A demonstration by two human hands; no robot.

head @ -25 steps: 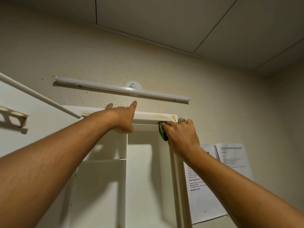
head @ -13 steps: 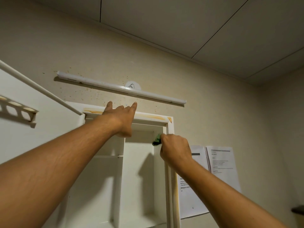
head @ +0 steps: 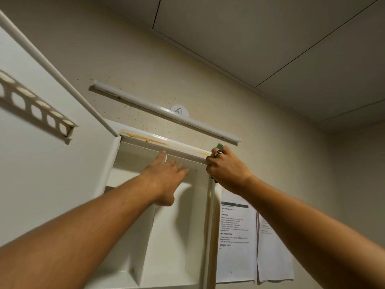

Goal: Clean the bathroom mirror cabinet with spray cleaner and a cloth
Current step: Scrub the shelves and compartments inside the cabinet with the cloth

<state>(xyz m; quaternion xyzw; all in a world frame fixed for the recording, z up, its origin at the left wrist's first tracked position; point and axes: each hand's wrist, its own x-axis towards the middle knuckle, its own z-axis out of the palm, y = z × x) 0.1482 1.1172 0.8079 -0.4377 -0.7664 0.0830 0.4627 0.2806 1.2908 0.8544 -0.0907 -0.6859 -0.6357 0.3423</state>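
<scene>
The mirror cabinet (head: 179, 226) hangs open in front of me, under both my hands, its white compartments showing. My right hand (head: 226, 170) is curled into a fist round the green cloth (head: 219, 146) at the cabinet's upper right corner. A green edge sticks out above my knuckles beside my ring (head: 219, 151), and a darker scrap shows under the heel of the hand. I judge that I hold it bunched so I can press hard on the frame edge.

My left hand (head: 166, 174) is flat, fingers straight and a little spread, holding nothing. Its tips lie against the underside of the top rail, just left of my right hand. That looks like a brace, to steady me while I reach up.

Along the top rail, above my left fingertips, runs a yellow-brown stain (head: 158, 140), which I take to be the cloth's target. No spray bottle is in view.

Above both hands a white light bar (head: 166, 110) sits on the speckled wall. Left of my left arm the cabinet door (head: 41, 163) stands swung out, with a holed rack (head: 35, 109) on its inner face. Below my right wrist, printed sheets (head: 235, 236) hang on the wall.
</scene>
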